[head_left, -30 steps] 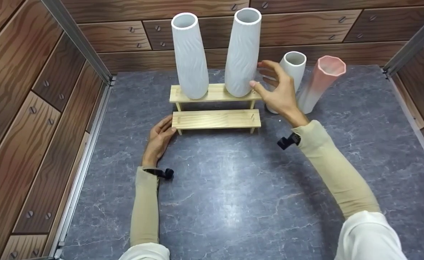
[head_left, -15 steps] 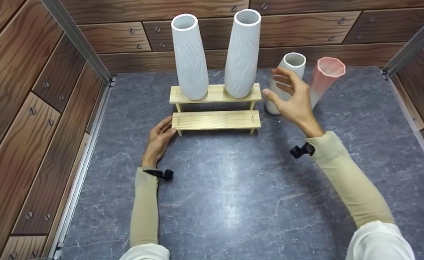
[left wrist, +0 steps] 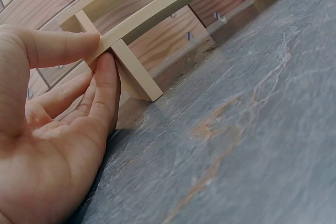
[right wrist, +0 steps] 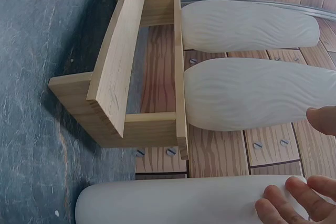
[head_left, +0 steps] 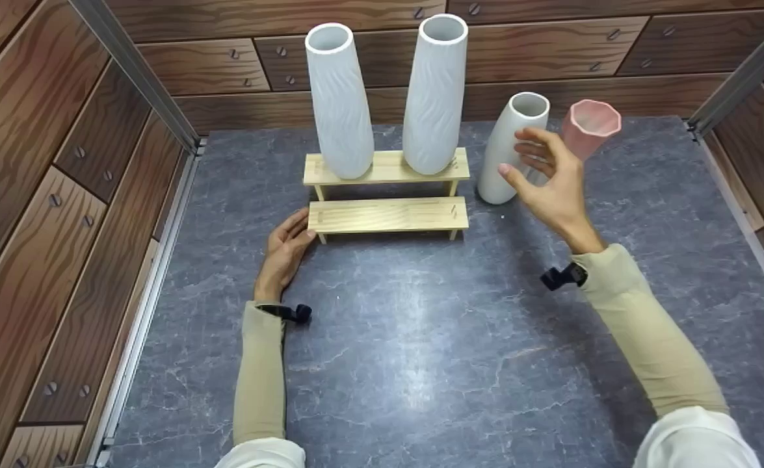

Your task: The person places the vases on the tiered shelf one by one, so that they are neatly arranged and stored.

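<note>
A two-tier wooden stand [head_left: 388,216] carries two tall white vases with wavy relief, the left vase [head_left: 344,110] and the right vase [head_left: 435,97], both upright on the upper tier. My left hand [head_left: 282,253] pinches the left end of the lower tier; in the left wrist view its thumb [left wrist: 63,45] lies at the board's corner and a finger is beneath. Right of the stand, my right hand [head_left: 557,188] is held in the air, fingers apart and slightly bent, holding nothing. Behind it stands a smooth white vase [head_left: 500,156], partly covered by the fingers.
A pink faceted vase [head_left: 591,127] stands at the right, its lower part hidden by my right hand. The dark marbled tabletop [head_left: 408,338] reaches wood-patterned walls [head_left: 564,49] at the back and sides. A metal rail [head_left: 151,286] runs along the left edge.
My right hand has drawn away from the right tall vase, moving right and toward me, and now covers the pink vase's lower part. The left hand and the stand have stayed put.
</note>
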Demonstrator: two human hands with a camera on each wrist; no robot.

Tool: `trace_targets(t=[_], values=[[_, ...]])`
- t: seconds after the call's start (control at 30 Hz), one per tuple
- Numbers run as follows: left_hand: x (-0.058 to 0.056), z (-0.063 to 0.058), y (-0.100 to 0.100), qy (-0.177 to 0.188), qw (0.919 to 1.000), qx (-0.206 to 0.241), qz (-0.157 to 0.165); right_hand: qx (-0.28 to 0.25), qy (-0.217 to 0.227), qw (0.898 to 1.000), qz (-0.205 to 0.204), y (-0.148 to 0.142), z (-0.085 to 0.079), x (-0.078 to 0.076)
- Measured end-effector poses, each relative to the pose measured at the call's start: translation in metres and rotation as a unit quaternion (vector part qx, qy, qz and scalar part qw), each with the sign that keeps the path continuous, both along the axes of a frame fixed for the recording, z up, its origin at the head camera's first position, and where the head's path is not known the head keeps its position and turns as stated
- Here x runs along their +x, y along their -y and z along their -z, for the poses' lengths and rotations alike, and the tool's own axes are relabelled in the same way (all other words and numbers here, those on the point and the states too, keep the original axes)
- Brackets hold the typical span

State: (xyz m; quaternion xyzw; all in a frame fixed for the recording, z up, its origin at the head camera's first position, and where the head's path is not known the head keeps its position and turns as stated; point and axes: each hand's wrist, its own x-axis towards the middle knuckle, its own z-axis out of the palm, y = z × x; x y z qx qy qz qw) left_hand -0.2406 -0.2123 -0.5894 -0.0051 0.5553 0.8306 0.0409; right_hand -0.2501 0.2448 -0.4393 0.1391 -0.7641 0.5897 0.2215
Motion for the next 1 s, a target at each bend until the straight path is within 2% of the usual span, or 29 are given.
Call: trace_targets(t=[0.27, 0.53, 0.8, 1.0], values=[[0.000, 0.001, 0.000, -0.003, 0.9999, -0.011, 0.003, 0.009, -0.006, 0.999, 0.040, -0.013, 0.004, 0.005], [0.001, 0.001, 0.001, -0.007, 0.9999, -0.011, 0.003, 0.003, 0.011, 0.998, 0.064, -0.011, -0.007, 0.018], [0.001, 0.001, 0.001, -0.003, 1.0000, 0.002, -0.002, 0.006, 0.033, 0.996, 0.083, -0.014, 0.004, 0.012], [0.000, 0.002, 0.002, -0.007, 0.9999, -0.010, 0.003, 0.008, 0.059, 0.995, 0.086, -0.018, 0.016, 0.002]])
